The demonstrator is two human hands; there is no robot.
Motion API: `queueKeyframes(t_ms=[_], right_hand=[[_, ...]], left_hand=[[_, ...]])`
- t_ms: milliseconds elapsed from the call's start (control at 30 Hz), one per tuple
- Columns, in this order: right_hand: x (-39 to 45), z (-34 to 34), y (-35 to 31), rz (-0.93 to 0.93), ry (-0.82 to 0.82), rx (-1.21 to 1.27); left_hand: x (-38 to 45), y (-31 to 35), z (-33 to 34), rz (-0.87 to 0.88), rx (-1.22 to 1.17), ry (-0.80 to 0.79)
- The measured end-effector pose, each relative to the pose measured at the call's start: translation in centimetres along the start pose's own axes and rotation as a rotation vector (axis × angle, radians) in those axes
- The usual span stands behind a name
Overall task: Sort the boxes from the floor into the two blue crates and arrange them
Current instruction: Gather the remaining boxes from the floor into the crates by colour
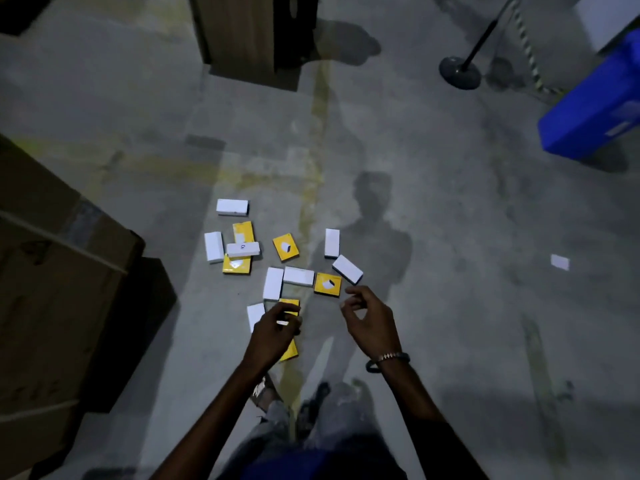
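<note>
The light is dim and the wide lens bends the edges, so much is hard to read. Only one blue crate (595,105) shows, at the upper right, cut off by the frame edge and tilted in the view; its inside is hidden. Large cardboard cartons (52,271) fill the left side, partly out of frame, and another brown carton (242,32) stands at the top, cut off above. A stanchion base (460,71) sits on the floor (450,202) near the crate.

The small boxes lie scattered on the floor in the middle, well apart from the crate: flat white ones and yellow ones with a white-and-dark mark on the lid. One white box (243,249) lies across a yellow box (237,264); a lone white box (232,207) lies farthest away. A yellow box (327,284) sits just beside the right hand's fingertips.

The left hand (275,329) has its fingers curled around a yellow box (290,305), which it partly covers; a further yellow piece shows below the wrist, possibly a second box. The right hand (370,320) hangs with loosely bent fingers, holding nothing, a bracelet (389,358) on its wrist.
</note>
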State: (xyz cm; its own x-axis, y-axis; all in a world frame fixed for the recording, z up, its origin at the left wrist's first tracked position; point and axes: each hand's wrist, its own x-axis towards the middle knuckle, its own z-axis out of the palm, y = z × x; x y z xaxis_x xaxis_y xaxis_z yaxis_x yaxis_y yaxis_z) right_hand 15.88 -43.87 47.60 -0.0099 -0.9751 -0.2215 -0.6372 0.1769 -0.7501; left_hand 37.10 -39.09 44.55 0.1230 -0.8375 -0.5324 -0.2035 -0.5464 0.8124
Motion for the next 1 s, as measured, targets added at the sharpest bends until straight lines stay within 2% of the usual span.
queueKeyframes(t_ms=[233,400,500,600,667,733,767,900,1000], right_hand=[[10.1,-2.1,2.6,0.057,-0.029,0.009],[21.2,-3.3,8.6,0.057,-0.16,-0.03],[29.3,-2.8,14.7,0.012,-0.258,-0.121],[37.5,-1.2,23.8,-0.05,-0.491,-0.338],[42.8,-0.4,28.5,-0.049,-0.682,-0.404],[47.9,1.0,33.0,0.006,-0.793,-0.488],[49.7,1.8,34.7,0.042,-0.798,-0.508],[55.4,9.7,45.5,0.283,-0.655,-0.432],[57.4,17.2,53.9,0.394,-0.619,-0.397]], left_hand=[[9.7,4.9,2.3,-0.062,0.022,0.013],[19.1,3.9,7.4,-0.179,0.11,0.007],[25.5,0.9,12.1,-0.316,0.163,0.013],[32.6,-3.7,17.0,-0.459,0.204,-0.007],[38.0,-10.7,20.5,-0.549,0.143,-0.043],[43.8,-16.0,23.9,-0.632,0.099,-0.028],[46.0,-17.1,25.1,-0.668,0.077,-0.009],[55.2,-15.7,30.1,-0.613,0.08,0.111],[62.0,-20.0,33.7,-0.584,0.118,0.155]])
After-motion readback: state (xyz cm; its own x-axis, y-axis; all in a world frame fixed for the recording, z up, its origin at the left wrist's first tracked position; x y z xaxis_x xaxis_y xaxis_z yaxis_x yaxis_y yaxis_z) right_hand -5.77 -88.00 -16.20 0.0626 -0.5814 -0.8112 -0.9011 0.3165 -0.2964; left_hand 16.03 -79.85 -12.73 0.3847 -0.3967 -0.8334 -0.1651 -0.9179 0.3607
